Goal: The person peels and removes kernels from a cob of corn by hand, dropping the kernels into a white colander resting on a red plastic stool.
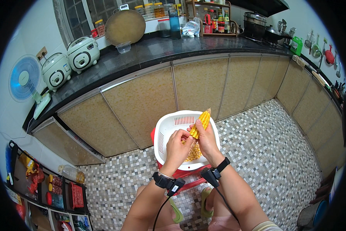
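A yellow corn cob (202, 122) lies tilted in my right hand (207, 139), its dry tip pointing up and away. Kernels still cover the upper part, while the lower end is bare. My left hand (178, 145) is at the border between kernels and bare cob, with thumb and fingers bent against it; whether it pinches a kernel is hidden. Both hands are above a white plastic basket (164, 130) with slotted sides. Loose corn kernels (193, 154) are heaped in its near part. Under the basket is a red plastic stool (190, 189), partly covered.
Beige cabinets (141, 104) under a black countertop (149, 52) stand ahead. Two rice cookers (83, 55) and a fan (25, 78) are at left. A storage rack (53, 184) with jars is at lower left. Cables hang from both wrist straps. Mosaic tiles (265, 161) cover the floor.
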`<state>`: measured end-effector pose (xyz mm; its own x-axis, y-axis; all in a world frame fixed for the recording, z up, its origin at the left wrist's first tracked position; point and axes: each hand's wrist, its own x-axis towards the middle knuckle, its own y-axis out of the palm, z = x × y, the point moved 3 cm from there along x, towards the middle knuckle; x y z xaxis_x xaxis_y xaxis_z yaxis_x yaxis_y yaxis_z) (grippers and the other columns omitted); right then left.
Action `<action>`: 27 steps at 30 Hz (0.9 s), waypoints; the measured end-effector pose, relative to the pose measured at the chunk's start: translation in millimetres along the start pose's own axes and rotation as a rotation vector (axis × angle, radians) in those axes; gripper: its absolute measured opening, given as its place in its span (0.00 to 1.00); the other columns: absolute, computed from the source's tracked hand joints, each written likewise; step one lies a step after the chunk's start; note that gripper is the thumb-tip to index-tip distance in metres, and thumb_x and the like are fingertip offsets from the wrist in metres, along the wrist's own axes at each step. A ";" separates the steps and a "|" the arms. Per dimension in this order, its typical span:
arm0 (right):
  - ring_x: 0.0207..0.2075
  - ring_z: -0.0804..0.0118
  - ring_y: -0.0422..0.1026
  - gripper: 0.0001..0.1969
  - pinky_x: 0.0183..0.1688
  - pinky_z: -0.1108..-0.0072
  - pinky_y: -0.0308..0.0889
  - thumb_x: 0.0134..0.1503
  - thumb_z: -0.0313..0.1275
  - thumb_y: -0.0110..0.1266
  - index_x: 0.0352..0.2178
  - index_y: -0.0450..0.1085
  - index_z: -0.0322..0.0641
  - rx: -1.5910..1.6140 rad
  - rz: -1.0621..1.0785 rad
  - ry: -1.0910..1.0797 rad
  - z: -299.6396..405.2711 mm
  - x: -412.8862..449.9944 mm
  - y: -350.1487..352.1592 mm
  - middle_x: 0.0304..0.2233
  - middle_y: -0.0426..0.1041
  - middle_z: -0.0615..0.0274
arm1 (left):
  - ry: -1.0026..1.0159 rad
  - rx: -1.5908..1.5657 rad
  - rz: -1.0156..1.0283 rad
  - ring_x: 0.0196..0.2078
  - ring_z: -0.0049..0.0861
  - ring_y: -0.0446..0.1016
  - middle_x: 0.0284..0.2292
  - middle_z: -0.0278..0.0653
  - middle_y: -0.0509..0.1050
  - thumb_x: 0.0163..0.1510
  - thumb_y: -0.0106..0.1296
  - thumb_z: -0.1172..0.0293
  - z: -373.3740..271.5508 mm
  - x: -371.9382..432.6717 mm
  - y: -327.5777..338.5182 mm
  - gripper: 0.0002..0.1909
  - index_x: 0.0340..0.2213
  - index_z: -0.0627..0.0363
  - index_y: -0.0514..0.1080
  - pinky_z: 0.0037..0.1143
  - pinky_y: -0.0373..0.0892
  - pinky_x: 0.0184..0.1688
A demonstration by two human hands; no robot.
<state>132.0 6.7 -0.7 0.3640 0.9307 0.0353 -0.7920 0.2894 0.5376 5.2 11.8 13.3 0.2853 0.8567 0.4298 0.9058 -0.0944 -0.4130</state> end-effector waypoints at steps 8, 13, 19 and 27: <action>0.34 0.66 0.73 0.15 0.38 0.76 0.71 0.63 0.39 0.47 0.42 0.58 0.40 -0.012 -0.009 -0.016 3.1 0.3 -1.2 0.32 0.69 0.59 | 0.008 0.076 -0.025 0.29 0.27 0.74 0.28 0.41 0.73 0.54 0.52 0.71 10.1 2.4 -9.1 0.07 0.31 0.64 0.71 0.25 0.70 0.33; 0.35 0.68 0.72 0.17 0.38 0.77 0.71 0.63 0.40 0.47 0.44 0.57 0.39 -0.019 0.029 -0.004 2.1 -1.4 -0.1 0.33 0.69 0.59 | -0.104 -0.003 0.006 0.31 0.24 0.74 0.28 0.40 0.74 0.59 0.49 0.65 10.5 -1.0 0.0 0.12 0.35 0.63 0.71 0.23 0.69 0.35; 0.36 0.66 0.73 0.18 0.39 0.75 0.71 0.63 0.40 0.46 0.46 0.56 0.39 0.018 0.048 0.013 -3.5 -1.7 3.1 0.35 0.69 0.58 | -0.290 -0.180 0.233 0.35 0.22 0.72 0.33 0.41 0.75 0.63 0.42 0.56 11.2 -4.0 11.9 0.20 0.42 0.63 0.68 0.23 0.67 0.39; 0.38 0.63 0.74 0.17 0.41 0.73 0.72 0.63 0.40 0.46 0.47 0.55 0.43 0.013 0.094 0.006 11.0 -8.0 12.7 0.37 0.69 0.56 | -0.312 -0.377 0.258 0.39 0.20 0.72 0.39 0.38 0.72 0.65 0.37 0.60 25.3 -4.5 16.9 0.20 0.48 0.64 0.64 0.21 0.68 0.38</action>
<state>124.4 0.5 15.2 0.2851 0.9551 0.0812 -0.8164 0.1975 0.5427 11.3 19.2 -15.9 0.4583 0.8860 0.0707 0.8846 -0.4470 -0.1327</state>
